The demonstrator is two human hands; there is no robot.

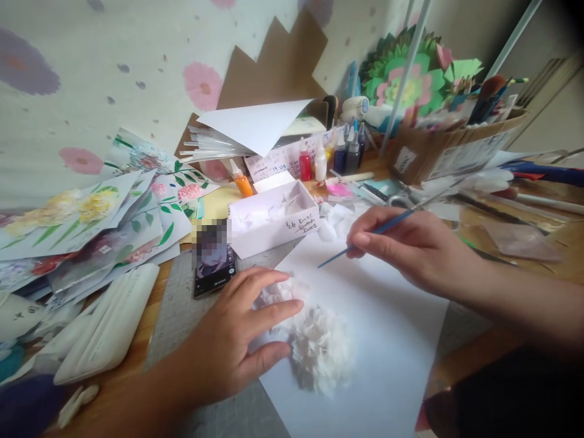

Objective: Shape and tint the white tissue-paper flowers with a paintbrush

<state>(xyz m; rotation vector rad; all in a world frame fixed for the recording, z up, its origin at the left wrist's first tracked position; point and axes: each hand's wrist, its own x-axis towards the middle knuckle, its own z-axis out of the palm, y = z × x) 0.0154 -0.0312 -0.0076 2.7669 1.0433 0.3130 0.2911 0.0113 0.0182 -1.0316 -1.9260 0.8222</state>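
My right hand (396, 243) pinches a thin blue paintbrush (340, 255), its tip pointing down and left over a white sheet of paper (387, 340). Two ruffled white paper flowers lie on the sheet. The nearer flower (323, 353) is fuller; the farther one (278, 298) sits partly behind my left fingers. With fingers spread, my left hand (255, 322) rests its fingertips at the flowers' left side. Whether it presses on them I cannot tell.
A white box (274, 225) with pale pieces stands behind the sheet, beside a phone (214, 258). Several paint bottles (305, 161) stand farther back. Painted flower cards (91, 213) pile up at left, near a white pouch (112, 328). A cardboard box (447, 149) holds brushes at right.
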